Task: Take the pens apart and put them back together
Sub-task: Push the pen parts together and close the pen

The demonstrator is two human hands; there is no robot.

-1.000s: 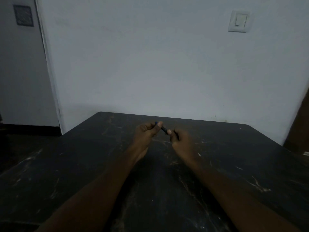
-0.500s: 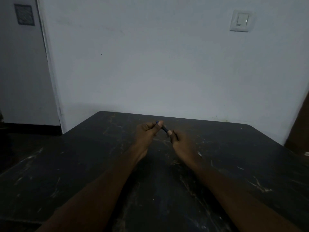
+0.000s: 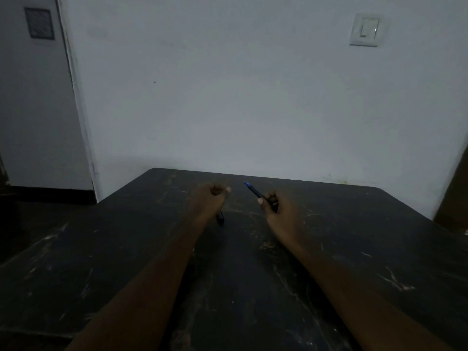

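My right hand (image 3: 277, 207) grips a dark pen body (image 3: 254, 191) whose blue tip points up and to the left, uncovered. My left hand (image 3: 211, 198) is closed in a fist on a dark pen cap (image 3: 220, 217), whose end sticks out below the hand near the table. The two hands are apart, roughly a hand's width between them, above the far middle of the black table (image 3: 354, 249). The light is dim and small details of the pen are hard to make out.
The scratched black table stands against a white wall with a light switch (image 3: 366, 30) at upper right. A doorway and dark floor lie to the left. A brown edge of furniture (image 3: 453, 198) shows at the far right.
The hands, which held the pen together between them, have pulled apart. The cap came off into the left hand and the blue tip is now bare in the right.
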